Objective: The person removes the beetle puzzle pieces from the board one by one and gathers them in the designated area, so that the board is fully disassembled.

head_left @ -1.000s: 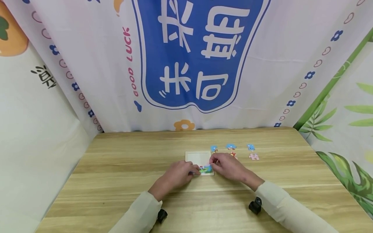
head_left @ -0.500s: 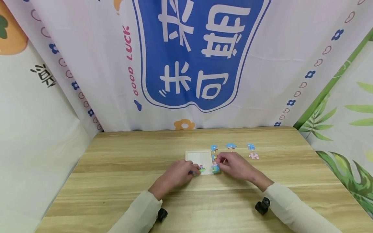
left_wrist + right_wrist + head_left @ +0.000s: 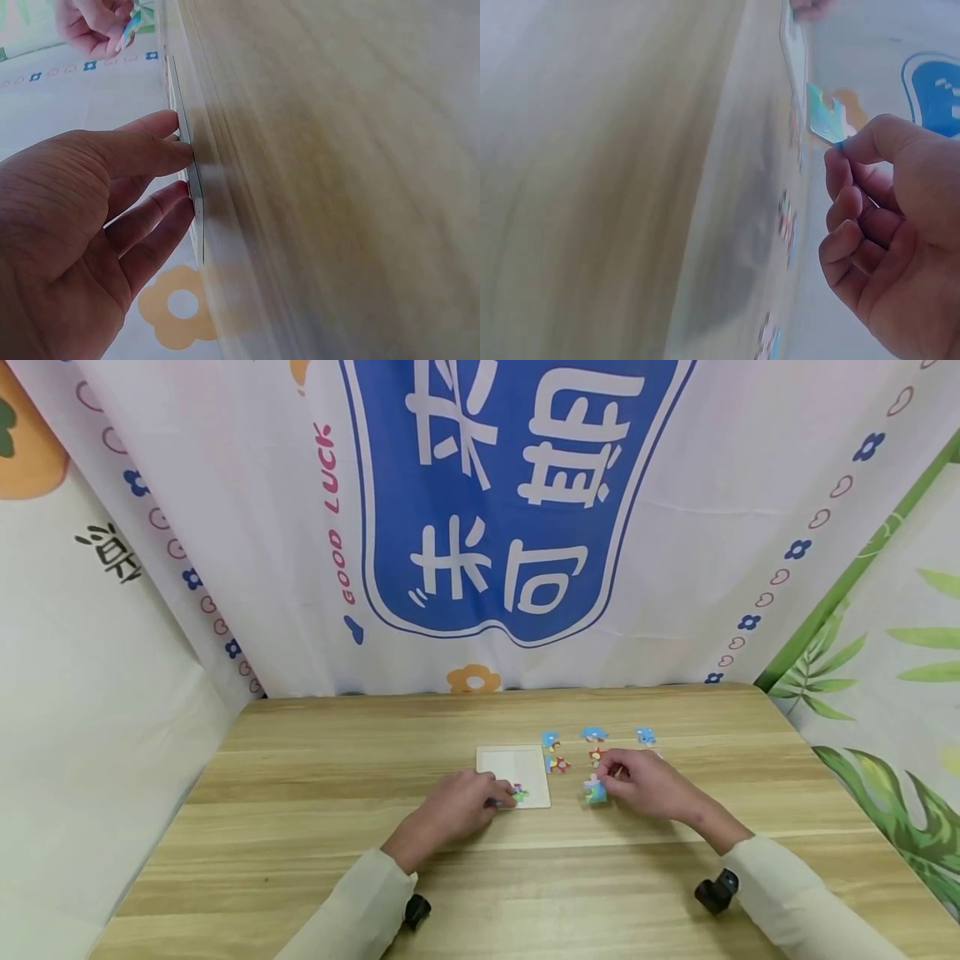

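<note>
My left hand [image 3: 461,806] holds the near left corner of a shallow, pale puzzle tray [image 3: 536,764] on the table; in the left wrist view its thumb lies along the edge and the fingers [image 3: 161,232] reach over it. A green jigsaw piece [image 3: 520,792] shows inside the tray beside those fingertips, which partly cover that corner. Right of the tray, my right hand [image 3: 645,783] pinches a blue-green puzzle piece [image 3: 826,118] between thumb and forefinger. The right wrist view shows this piece raised off the wood, its notched side visible.
Loose pieces lie on the wooden table [image 3: 337,760]: a blue one [image 3: 551,739] behind the tray's right corner, another blue one [image 3: 595,733], a red-yellow one [image 3: 558,765], and a blue one [image 3: 646,736] at far right. A printed curtain [image 3: 262,527] hangs along the back edge.
My right hand has carried the blue-green piece from the tray's near right corner away to the right. The left hand has stayed on the tray's corner.
</note>
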`<state>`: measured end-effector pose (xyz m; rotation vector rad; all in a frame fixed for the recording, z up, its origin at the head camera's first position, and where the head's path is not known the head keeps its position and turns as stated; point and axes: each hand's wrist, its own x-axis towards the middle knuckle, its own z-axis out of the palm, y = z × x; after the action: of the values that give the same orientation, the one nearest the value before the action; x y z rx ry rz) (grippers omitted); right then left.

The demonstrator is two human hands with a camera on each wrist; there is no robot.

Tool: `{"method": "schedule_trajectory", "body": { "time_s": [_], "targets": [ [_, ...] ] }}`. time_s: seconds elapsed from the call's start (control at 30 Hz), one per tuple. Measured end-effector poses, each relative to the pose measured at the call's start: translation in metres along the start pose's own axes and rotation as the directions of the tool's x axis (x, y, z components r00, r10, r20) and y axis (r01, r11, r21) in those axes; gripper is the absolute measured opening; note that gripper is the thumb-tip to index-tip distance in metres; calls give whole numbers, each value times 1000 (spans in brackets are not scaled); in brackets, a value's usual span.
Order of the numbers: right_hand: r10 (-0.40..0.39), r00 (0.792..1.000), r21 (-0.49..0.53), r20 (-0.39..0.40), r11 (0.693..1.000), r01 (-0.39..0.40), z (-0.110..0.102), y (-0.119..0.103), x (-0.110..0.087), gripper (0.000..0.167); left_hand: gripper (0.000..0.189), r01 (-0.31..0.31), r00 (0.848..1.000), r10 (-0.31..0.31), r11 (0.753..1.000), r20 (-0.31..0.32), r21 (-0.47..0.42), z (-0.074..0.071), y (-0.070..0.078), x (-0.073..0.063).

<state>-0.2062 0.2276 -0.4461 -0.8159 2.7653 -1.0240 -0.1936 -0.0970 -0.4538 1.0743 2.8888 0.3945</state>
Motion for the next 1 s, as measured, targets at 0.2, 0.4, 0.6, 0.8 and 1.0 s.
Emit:
{"method": "schedule_trajectory", "body": {
  "time_s": [0.2,0.4,0.6,0.8,1.0],
  "targets": [
    [20,1000,-4,-16,1000,-20,-10,18,-13,12,23,-11,1000,11,1000,0,-9,0,-1,0],
    [66,998,-16,-1,998,-66,-24,30,-24,11,22,-7,1000,7,1000,-5,-11,1,-1,-1],
    [95,995,-32,32,995,-94,-41,41,-32,11,23,8,1000,-8,1000,7,-16,0,0,0],
    [96,993,-40,68,995,-93,-53,55,-37,11,24,15,1000,-14,1000,15,-19,-1,0,1],
    [137,986,-53,95,990,-132,-59,66,-39,10,24,19,1000,-19,1000,15,-24,-1,0,1]
  ]
}}
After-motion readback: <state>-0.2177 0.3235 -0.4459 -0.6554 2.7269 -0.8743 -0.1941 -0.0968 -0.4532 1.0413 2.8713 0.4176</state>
